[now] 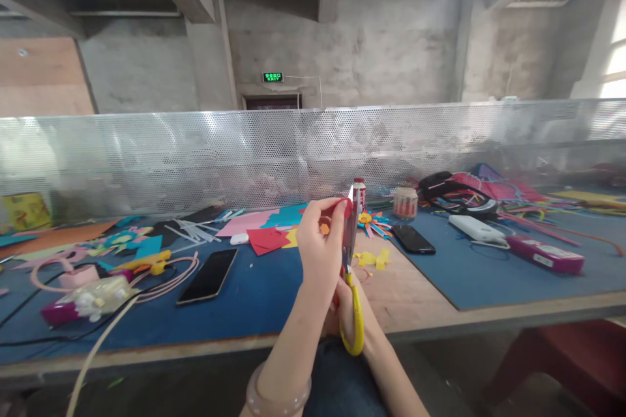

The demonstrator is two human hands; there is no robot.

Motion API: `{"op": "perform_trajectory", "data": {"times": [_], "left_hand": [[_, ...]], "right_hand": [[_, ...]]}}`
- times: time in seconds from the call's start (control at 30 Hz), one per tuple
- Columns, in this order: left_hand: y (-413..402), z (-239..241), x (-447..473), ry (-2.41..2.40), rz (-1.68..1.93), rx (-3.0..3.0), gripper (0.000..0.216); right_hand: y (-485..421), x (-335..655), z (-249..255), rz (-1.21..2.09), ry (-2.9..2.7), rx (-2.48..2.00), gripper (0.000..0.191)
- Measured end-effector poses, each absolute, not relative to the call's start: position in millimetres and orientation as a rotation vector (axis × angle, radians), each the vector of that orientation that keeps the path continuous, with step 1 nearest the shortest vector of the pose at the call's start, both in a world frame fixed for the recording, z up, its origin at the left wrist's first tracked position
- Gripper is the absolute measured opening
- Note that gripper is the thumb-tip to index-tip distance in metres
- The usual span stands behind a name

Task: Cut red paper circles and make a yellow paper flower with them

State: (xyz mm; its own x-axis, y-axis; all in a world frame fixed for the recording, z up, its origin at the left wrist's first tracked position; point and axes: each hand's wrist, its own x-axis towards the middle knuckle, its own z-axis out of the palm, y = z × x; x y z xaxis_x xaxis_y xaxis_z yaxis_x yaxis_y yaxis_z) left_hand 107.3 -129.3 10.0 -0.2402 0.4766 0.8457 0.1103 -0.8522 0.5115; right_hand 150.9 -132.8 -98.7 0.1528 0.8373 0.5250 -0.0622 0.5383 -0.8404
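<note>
My left hand (pixel 317 244) is raised over the table's front edge, with thumb and fingertips pinched on a small piece of red paper (pixel 348 208). Below it, my right hand (pixel 346 306) is closed around the yellow handles of a pair of scissors (pixel 359 322). The scissor blades point upward, right beside the red paper; whether they touch it I cannot tell. Behind the hands lie yellow paper scraps (pixel 374 258) and a multicoloured paper flower (pixel 374 223). Red paper sheets (pixel 267 241) rest to the left of my left hand.
Black phones lie left (pixel 208 277) and right (pixel 413 239). A cluttered power strip (pixel 61 311) with cables sits at left, another power strip (pixel 545 254) at right. A jar (pixel 405 202) and a small red-capped bottle (pixel 359 192) stand near the perforated metal screen (pixel 220 156).
</note>
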Motion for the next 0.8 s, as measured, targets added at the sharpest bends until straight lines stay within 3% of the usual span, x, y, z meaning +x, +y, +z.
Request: {"op": "perform_trajectory", "data": {"times": [0.53, 0.8], "left_hand": [[-128.9, 7.6, 107.4, 0.683, 2.141, 1.812, 0.009], [-128.5, 8.7, 106.4, 0.69, 2.164, 1.819, 0.009]], "right_hand": [[-123.8, 149.3, -107.6, 0.909, -1.132, -0.778, 0.036], [-118.9, 146.8, -112.2, 0.758, -1.152, -0.865, 0.041]]}}
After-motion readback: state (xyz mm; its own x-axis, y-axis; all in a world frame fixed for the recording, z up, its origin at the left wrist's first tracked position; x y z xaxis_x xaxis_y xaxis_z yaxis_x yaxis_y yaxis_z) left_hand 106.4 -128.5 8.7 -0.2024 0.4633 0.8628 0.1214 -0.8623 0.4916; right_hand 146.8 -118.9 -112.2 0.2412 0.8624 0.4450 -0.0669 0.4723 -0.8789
